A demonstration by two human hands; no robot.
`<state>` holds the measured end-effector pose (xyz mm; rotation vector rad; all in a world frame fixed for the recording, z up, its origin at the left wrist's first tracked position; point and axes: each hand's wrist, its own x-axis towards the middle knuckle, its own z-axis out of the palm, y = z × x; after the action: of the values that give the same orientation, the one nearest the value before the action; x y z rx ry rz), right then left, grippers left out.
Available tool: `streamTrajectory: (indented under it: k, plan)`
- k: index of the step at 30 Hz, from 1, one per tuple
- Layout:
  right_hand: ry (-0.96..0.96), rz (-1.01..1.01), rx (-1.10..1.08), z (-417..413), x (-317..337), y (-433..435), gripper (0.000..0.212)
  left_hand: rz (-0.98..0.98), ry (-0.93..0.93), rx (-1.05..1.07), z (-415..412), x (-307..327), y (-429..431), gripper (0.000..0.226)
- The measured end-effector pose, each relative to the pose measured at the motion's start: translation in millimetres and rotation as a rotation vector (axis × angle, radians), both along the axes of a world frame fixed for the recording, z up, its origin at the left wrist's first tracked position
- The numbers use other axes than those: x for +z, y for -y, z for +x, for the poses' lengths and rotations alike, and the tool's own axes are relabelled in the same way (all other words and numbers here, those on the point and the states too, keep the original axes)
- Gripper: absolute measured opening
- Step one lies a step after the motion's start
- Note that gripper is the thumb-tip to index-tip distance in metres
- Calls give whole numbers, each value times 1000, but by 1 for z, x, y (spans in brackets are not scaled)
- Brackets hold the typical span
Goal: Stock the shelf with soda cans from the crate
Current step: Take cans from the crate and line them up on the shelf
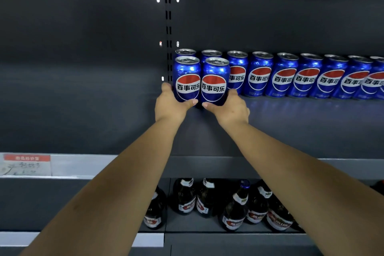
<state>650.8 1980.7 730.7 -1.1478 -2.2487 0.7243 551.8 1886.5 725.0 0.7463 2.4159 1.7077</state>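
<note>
Dark shelf [291, 127]: row of blue cans [307, 77] upright along rear, running right. Tier below: brown bottles [234, 208]. Left hand [169, 106] wrapped round left front can [187, 77], right hand [230, 108] round right front can [215, 81]. Both cans upright, touching, just ahead of row's left end. Price label [26, 164] far left.

Blue cans [259, 75] bear red-white-blue roundels with black characters; dark bottles [234, 210] wear red-and-white labels; shelf [311, 122] dark grey.
</note>
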Motion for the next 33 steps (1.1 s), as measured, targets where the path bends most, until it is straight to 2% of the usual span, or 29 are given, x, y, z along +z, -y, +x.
streamTrajectory:
  k: [8, 17, 24, 29, 33]
  plan:
    - [7, 24, 19, 1, -3, -1, 59, 28, 36, -2, -3, -2, 1, 59]
    - [41, 15, 42, 2, -2, -2, 54, 46, 47, -36, -4, -2, 4, 65]
    - [62, 29, 54, 1, -1, -2, 51, 57, 63, -70, -5, -3, 3, 59]
    - [33, 12, 70, 1, -3, -2, 51, 67, 75, -78, -4, -2, 4, 69]
    - [2, -42, 65, 2, -3, 0, 63, 83, 97, -43, -2, -2, 4, 80]
